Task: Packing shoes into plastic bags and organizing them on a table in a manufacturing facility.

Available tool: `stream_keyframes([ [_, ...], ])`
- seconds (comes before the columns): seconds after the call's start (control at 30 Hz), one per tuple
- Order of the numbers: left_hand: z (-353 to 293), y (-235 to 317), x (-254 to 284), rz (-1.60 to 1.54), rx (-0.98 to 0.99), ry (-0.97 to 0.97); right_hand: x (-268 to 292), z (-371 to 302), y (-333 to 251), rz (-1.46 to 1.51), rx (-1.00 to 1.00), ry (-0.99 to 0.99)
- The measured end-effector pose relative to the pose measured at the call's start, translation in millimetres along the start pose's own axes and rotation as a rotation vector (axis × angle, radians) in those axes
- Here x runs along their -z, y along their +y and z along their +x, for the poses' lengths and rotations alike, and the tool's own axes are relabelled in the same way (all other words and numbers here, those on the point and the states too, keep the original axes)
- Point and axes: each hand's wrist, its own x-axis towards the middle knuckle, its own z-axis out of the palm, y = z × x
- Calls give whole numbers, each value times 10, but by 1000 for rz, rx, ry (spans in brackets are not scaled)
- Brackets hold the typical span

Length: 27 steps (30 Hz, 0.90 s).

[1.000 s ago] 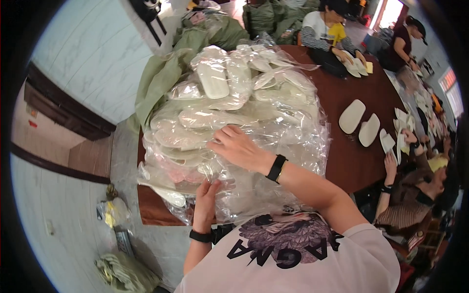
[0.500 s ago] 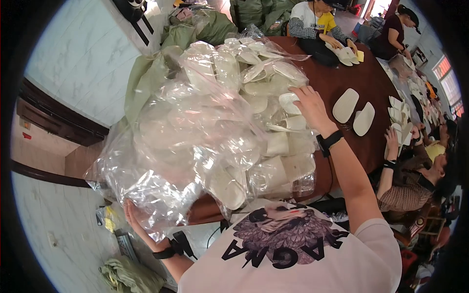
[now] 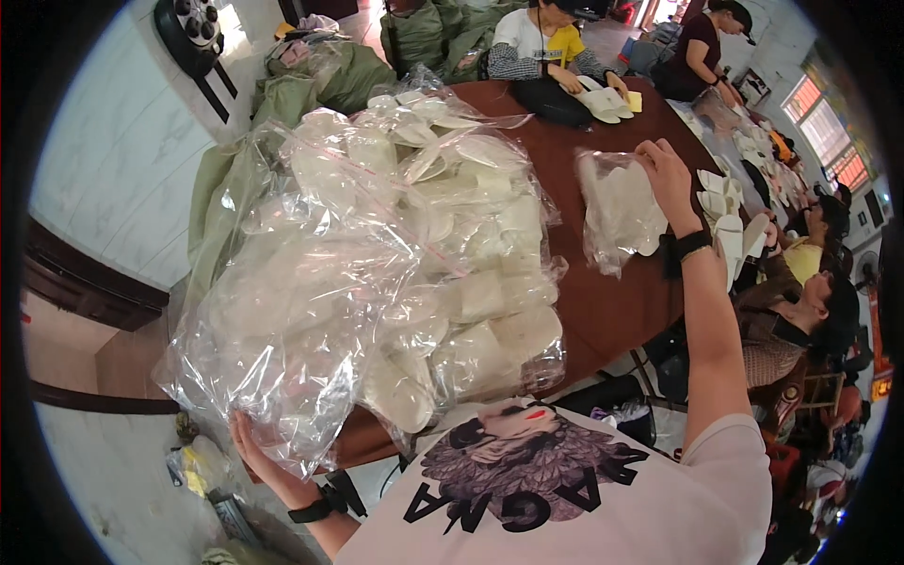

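Observation:
My right hand [image 3: 667,181] is closed on the upper edge of a clear plastic bag [image 3: 603,247], over the right part of the brown table. White slippers [image 3: 621,200] show through this bag; whether they lie in it or under it I cannot tell. To the left is a big heap of white slippers [image 3: 400,391] in clear bags. My left hand [image 3: 252,454] rests with fingers stretched against the loose clear plastic [image 3: 292,414] at the heap's near left end.
Across the brown table [image 3: 565,273], a co-worker [image 3: 537,47] handles white slippers [image 3: 605,102]. Another person [image 3: 782,320] sits at the right by more slippers [image 3: 730,235]. Green sacks [image 3: 330,71] stand behind the heap, and a marbled wall [image 3: 104,160] rises at the left.
My right hand has left the heap and moved right with a clear bag, now over where two loose slippers lay. My left hand stays by the plastic. The view has swung to the right.

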Motion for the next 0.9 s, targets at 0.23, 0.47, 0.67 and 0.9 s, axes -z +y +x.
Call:
stream_keyframes([
  [0.23,-134,27,-260,-150,72,-88,415,391,627,-102,-102,339],
  [0.47,-260,-74,-515,-97,161,-242,881,1011,998,-384,-173,283],
  [0.67,-383,-164,-598,-63,162,-246,1014,1477,1241,-281,-76,265],
  [0.9,-350,-317,-618,6,175,-284,722,1680,886,-5,-46,195],
])
